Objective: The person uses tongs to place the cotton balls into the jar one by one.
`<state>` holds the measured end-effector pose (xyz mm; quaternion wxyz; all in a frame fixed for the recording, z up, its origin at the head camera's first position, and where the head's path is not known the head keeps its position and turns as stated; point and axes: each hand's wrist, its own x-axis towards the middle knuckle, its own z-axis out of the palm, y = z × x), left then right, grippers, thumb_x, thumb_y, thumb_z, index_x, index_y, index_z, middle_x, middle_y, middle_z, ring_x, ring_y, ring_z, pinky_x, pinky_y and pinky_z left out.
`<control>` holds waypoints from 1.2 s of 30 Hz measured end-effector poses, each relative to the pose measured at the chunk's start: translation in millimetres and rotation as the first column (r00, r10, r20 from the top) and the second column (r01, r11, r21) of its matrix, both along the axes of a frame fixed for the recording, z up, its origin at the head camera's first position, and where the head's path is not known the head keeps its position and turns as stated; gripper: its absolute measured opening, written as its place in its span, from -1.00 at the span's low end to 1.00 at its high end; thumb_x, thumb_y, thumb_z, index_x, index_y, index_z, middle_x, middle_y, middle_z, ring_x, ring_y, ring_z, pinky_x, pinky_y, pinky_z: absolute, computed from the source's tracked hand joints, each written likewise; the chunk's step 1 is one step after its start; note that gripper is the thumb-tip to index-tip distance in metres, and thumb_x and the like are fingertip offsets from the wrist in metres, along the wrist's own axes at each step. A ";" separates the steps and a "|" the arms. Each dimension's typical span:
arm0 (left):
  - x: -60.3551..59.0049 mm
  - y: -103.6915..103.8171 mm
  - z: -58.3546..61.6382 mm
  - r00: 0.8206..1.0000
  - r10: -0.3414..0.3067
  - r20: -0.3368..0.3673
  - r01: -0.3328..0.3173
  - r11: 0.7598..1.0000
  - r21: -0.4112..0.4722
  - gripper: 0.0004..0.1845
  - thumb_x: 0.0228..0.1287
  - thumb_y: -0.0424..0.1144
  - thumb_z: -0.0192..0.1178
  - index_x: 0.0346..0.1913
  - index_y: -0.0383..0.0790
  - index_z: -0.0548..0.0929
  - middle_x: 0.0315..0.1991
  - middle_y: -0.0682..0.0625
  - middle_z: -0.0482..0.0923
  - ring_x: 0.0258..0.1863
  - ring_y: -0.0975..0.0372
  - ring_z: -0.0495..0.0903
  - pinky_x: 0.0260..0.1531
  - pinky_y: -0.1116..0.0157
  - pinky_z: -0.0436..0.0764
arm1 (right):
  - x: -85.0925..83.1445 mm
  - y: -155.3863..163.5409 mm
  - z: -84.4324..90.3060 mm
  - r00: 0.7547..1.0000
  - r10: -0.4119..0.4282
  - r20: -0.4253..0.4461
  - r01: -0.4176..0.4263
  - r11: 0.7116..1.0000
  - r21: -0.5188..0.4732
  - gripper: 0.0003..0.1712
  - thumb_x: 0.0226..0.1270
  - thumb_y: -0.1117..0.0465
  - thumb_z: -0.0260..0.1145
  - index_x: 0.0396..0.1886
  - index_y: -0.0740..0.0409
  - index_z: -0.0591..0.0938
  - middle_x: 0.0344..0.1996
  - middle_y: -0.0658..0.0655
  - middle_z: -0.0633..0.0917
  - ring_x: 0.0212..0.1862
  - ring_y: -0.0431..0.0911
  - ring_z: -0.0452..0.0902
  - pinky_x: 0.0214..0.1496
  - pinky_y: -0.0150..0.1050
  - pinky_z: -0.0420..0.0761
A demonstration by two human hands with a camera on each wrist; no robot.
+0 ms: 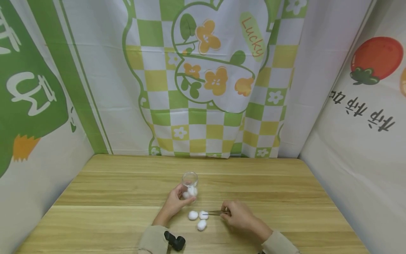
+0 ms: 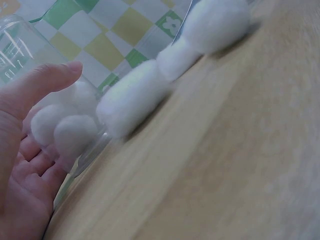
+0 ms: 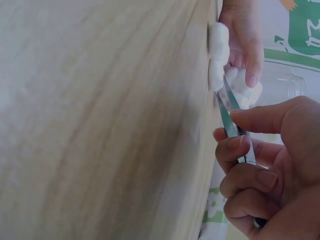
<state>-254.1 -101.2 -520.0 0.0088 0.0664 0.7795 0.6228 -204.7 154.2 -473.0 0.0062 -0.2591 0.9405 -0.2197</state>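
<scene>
Since both hands sit low centre of the head view, reading left to right:

left wall: white cloth (image 1: 38, 106) with green print, upper left of frame.
left hand: left hand (image 1: 175, 204) curls round the jar's lower part, thumb across the front; likely steadying it so it stays upright.
jar: clear jar (image 1: 189, 183), just left of frame centre, mouth open at the top, upright on the table. Cotton balls inside (image 1: 191, 191), at least two, count unclear.
loose cotton: three cotton balls (image 1: 193, 215) on the wood just below the jar, close together, within tweezer reach.
tweezers: metal tweezers (image 1: 216, 212), lying near level, tips at the middle ball; whether the tips have closed on it I cannot tell.
right hand: right hand (image 1: 238, 214) pinches the tweezers between thumb and curled fingers, right of the balls.
surface: pale wood-grain table (image 1: 285, 190).
back: checked green-yellow flower curtain (image 1: 206, 77), "Lucky" printed.
right wall: white cloth with tomato print (image 1: 377, 60), upper right.
</scene>
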 end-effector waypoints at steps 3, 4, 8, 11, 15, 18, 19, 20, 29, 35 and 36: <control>0.2 0.1 0.4 1.000 0.004 -0.002 -0.004 1.000 -0.002 -0.61 0.07 -0.31 0.42 -0.05 -0.30 0.54 0.02 -0.17 0.60 0.24 -0.01 0.49 0.40 -0.01 0.40 | -0.5 -0.5 -1.8 1.000 0.015 -0.013 -0.015 1.000 0.007 -0.90 0.19 0.18 0.37 -0.42 0.08 0.61 -0.60 -0.05 0.61 -0.55 -0.38 0.29 -0.54 -0.50 0.28; 0.3 0.2 0.6 1.000 0.005 -0.003 -0.005 1.000 -0.004 -0.62 0.07 -0.30 0.42 -0.07 -0.31 0.54 0.01 -0.16 0.61 0.24 0.00 0.50 0.40 -0.01 0.41 | -0.6 -0.7 -2.0 1.000 0.020 -0.019 -0.019 1.000 0.011 -0.90 0.20 0.18 0.37 -0.42 0.07 0.61 -0.61 -0.05 0.61 -0.55 -0.38 0.28 -0.55 -0.50 0.27; 0.9 0.2 1.3 1.000 0.004 -0.001 -0.004 1.000 0.002 -0.65 0.07 -0.31 0.42 -0.11 -0.31 0.53 -0.01 -0.15 0.61 0.23 0.02 0.50 0.40 0.00 0.41 | -0.5 -1.5 -3.2 0.999 0.030 -0.023 -0.030 0.999 0.014 -0.90 0.19 0.19 0.37 -0.44 0.05 0.60 -0.63 -0.06 0.59 -0.57 -0.39 0.25 -0.56 -0.51 0.26; 1.2 0.0 1.6 1.000 0.002 0.003 -0.002 1.000 0.005 -0.64 0.08 -0.31 0.42 -0.10 -0.30 0.53 0.00 -0.15 0.61 0.24 0.01 0.50 0.40 0.00 0.40 | 0.0 -2.1 -4.7 0.999 0.028 -0.031 -0.027 0.999 0.019 -0.89 0.17 0.20 0.38 -0.46 0.04 0.59 -0.63 -0.06 0.58 -0.57 -0.38 0.25 -0.56 -0.50 0.24; 1.4 -0.2 1.5 1.000 0.002 0.007 -0.002 1.000 0.004 -0.62 0.08 -0.31 0.42 -0.07 -0.31 0.53 0.02 -0.17 0.60 0.24 -0.01 0.50 0.40 -0.01 0.40 | 0.7 -3.1 -5.7 0.999 0.025 -0.046 -0.024 0.999 0.024 -0.87 0.17 0.21 0.38 -0.47 0.03 0.57 -0.62 -0.05 0.59 -0.57 -0.38 0.25 -0.57 -0.50 0.24; 1.0 -0.1 1.8 1.000 0.002 0.008 -0.002 1.000 0.007 -0.61 0.07 -0.31 0.42 -0.05 -0.30 0.53 0.02 -0.17 0.60 0.24 0.00 0.50 0.40 -0.01 0.40 | 1.4 -3.9 -4.8 0.999 0.027 -0.046 -0.026 0.999 0.027 -0.88 0.19 0.22 0.37 -0.47 0.04 0.57 -0.60 -0.04 0.62 -0.56 -0.38 0.26 -0.57 -0.51 0.25; 0.9 0.0 2.0 1.000 0.003 0.009 -0.003 1.000 0.008 -0.60 0.07 -0.31 0.42 -0.04 -0.30 0.53 0.02 -0.17 0.60 0.24 0.00 0.50 0.40 -0.01 0.40 | 1.7 -4.1 -4.4 0.999 0.027 -0.046 -0.026 0.999 0.030 -0.88 0.19 0.22 0.37 -0.47 0.04 0.57 -0.60 -0.03 0.62 -0.56 -0.38 0.27 -0.56 -0.51 0.26; 1.0 0.0 2.1 1.000 0.004 0.009 -0.004 1.000 0.008 -0.60 0.07 -0.31 0.42 -0.04 -0.29 0.54 0.01 -0.16 0.60 0.24 0.01 0.50 0.40 -0.01 0.40 | 2.1 -4.3 -4.0 0.999 0.027 -0.046 -0.026 0.999 0.033 -0.88 0.19 0.22 0.37 -0.46 0.04 0.57 -0.59 -0.03 0.63 -0.56 -0.38 0.28 -0.56 -0.51 0.26; 0.2 -0.5 0.6 1.000 0.007 0.007 -0.007 1.000 0.011 -0.53 0.06 -0.31 0.43 0.06 -0.26 0.54 0.00 -0.14 0.61 0.19 0.02 0.52 0.39 -0.01 0.42 | 3.9 -6.2 -1.4 0.998 0.005 -0.059 -0.004 1.000 0.031 -0.90 0.21 0.22 0.35 -0.46 0.03 0.58 -0.60 -0.06 0.61 -0.55 -0.37 0.28 -0.55 -0.50 0.25; 0.0 -0.3 0.0 1.000 0.004 0.004 -0.004 1.000 -0.002 -0.59 0.07 -0.30 0.42 -0.03 -0.29 0.54 -0.01 -0.14 0.61 0.18 0.03 0.53 0.38 0.00 0.43 | 3.6 -5.1 1.6 0.999 -0.029 -0.022 0.029 1.000 -0.006 -0.92 0.24 0.22 0.32 -0.43 0.01 0.59 -0.57 -0.07 0.62 -0.51 -0.35 0.32 -0.52 -0.47 0.28; 0.0 -0.2 -0.1 1.000 0.005 0.006 -0.005 1.000 -0.001 -0.61 0.07 -0.30 0.43 -0.05 -0.29 0.54 -0.02 -0.14 0.62 0.17 0.03 0.53 0.38 0.00 0.43 | 3.2 -4.6 2.5 0.999 -0.032 -0.015 0.031 0.999 -0.014 -0.92 0.25 0.22 0.32 -0.43 0.01 0.59 -0.57 -0.07 0.63 -0.51 -0.35 0.33 -0.52 -0.47 0.29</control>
